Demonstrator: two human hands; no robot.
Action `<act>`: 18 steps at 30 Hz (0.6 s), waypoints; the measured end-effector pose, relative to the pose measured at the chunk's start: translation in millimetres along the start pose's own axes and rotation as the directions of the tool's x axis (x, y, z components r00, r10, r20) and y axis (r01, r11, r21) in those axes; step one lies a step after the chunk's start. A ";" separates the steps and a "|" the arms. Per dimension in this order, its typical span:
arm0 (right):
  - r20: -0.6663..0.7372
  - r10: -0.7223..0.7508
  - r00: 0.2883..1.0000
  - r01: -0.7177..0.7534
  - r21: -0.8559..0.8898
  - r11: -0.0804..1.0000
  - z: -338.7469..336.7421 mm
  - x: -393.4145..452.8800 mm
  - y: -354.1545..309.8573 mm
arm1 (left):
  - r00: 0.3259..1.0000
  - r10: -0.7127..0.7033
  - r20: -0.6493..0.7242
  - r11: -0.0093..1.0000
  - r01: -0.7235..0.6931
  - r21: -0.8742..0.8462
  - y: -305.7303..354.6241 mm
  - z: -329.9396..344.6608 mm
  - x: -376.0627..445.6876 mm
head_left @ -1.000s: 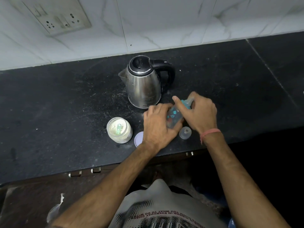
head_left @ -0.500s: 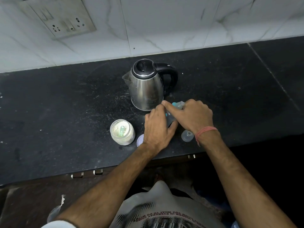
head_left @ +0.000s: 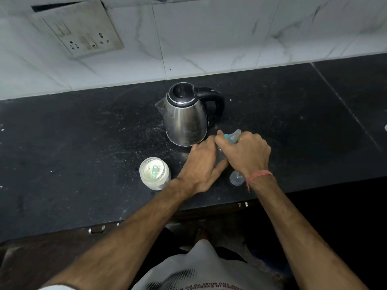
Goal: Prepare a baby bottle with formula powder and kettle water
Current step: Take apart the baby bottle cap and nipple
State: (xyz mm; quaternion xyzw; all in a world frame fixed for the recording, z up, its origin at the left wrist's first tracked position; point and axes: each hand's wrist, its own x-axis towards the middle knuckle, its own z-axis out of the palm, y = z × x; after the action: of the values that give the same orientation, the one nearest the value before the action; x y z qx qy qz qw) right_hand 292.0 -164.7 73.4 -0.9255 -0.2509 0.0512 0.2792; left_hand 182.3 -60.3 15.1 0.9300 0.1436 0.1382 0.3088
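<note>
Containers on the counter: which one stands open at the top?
The formula jar, left of the hands: no lid, powder and scoop showing. The kettle has its lid shut; the bottle carries its teat.

One steel kettle [head_left: 184, 118], back-middle of counter [head_left: 83, 132]. One baby bottle [head_left: 229, 141], both hands on it: left hand [head_left: 201, 166], right hand [head_left: 247, 153]. One open formula jar [head_left: 154, 173] near front edge, one scoop [head_left: 154, 172] inside. One clear cap [head_left: 236, 178] near front edge. One red thread band [head_left: 258, 176] on right wrist. One socket plate [head_left: 79, 28] on tiled wall, two cabinet handles below counter; nearer one [head_left: 96, 229].
</note>
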 end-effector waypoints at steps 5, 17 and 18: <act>0.016 -0.299 0.954 0.299 -0.063 0.952 -2.6 12.2 17.9 | 0.995 0.058 0.085 0.991 -0.047 -0.126 -6.4 -7.6 1.5; 0.471 -0.461 0.752 0.445 0.153 0.882 -23.6 21.9 29.1 | 0.993 -0.119 -0.014 0.986 0.120 0.113 -35.2 7.8 -5.8; 0.457 -0.465 0.758 0.452 0.145 0.880 -23.0 20.7 29.0 | 0.991 -0.132 -0.018 0.985 0.133 0.109 -35.4 9.4 -6.3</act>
State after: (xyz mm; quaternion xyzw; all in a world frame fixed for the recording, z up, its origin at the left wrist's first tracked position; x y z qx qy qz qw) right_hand 328.0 -186.7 77.9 -0.7901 -0.5298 0.2117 0.2243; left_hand 173.3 -40.4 -15.0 0.9332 0.2143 0.1142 0.2651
